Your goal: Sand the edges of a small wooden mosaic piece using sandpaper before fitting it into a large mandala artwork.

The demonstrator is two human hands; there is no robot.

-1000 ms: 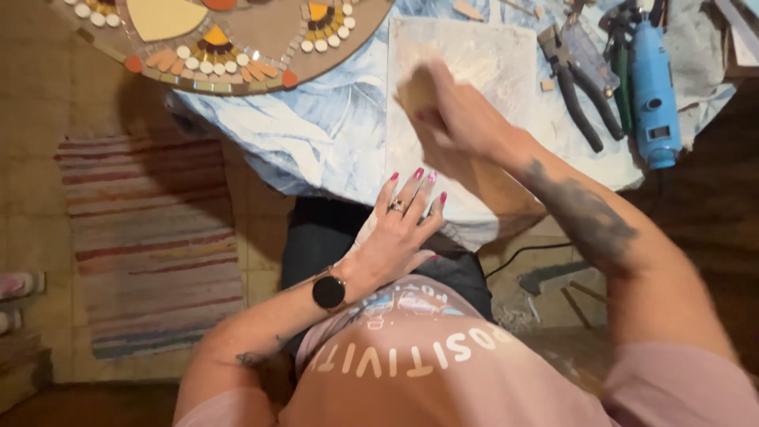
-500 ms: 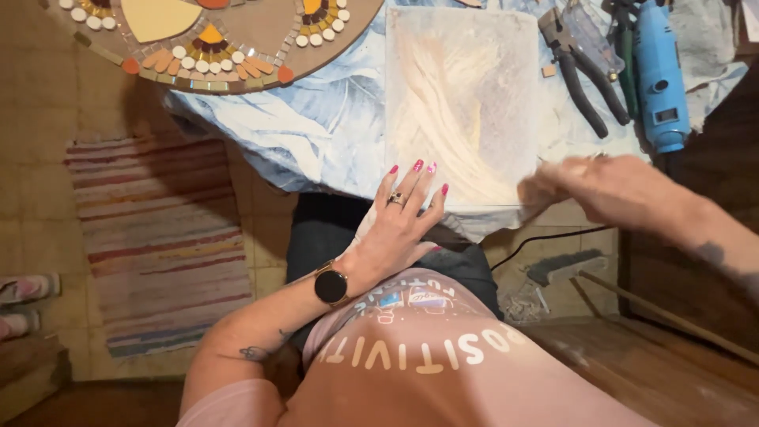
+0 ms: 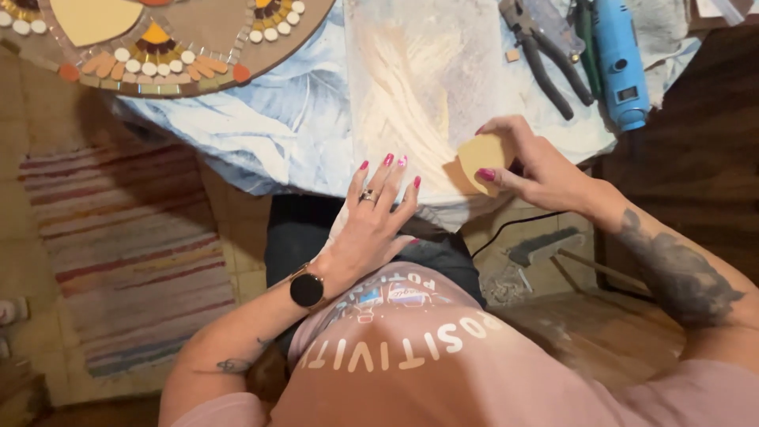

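Tan, flat, squarish tile piece [image 3: 482,160], plain-faced, sits right of frame centre, pinched by right hand [image 3: 538,166] over the pale board [image 3: 419,71]. Left hand [image 3: 371,221] open, fingers spread, flat on bench [image 3: 261,134] edge.

Pale yellow tile [image 3: 482,158], blue rotary tool [image 3: 619,59], striped rug [image 3: 118,245] (faded reds, greys).

The right hand [image 3: 538,170] pinches a tan square tile [image 3: 481,160] over a dusty pale board [image 3: 411,71] on the counter [image 3: 261,134]. The left hand [image 3: 375,217] rests flat at the board's near edge. Pliers [image 3: 545,55] and a blue rotary tool [image 3: 621,59] lie beyond, a round mosaic [image 3: 158,47] to the left.
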